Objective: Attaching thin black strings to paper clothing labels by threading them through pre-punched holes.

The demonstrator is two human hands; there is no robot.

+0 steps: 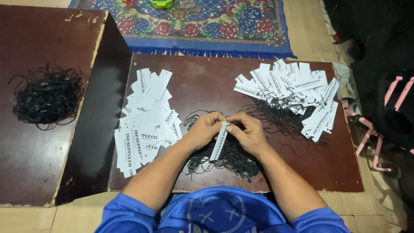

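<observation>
Head view: left hand [205,129] and right hand [246,130] both pinch narrow white paper tag [219,141] above loose pile of black strings [230,157] on dark brown wooden desk [207,82]. Unstrung tag stack [146,118] lies left, strung tag heap [293,92] far right.

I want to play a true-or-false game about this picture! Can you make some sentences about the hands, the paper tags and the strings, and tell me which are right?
1. Both hands hold one white paper tag. True: the left hand and right hand pinch its top end.
2. The tag piles are red. False: the left pile and right pile are white.
3. A bundle of black strings lies on the higher table. True.
4. The rug is plain grey. False: it is blue with flowers.
</observation>
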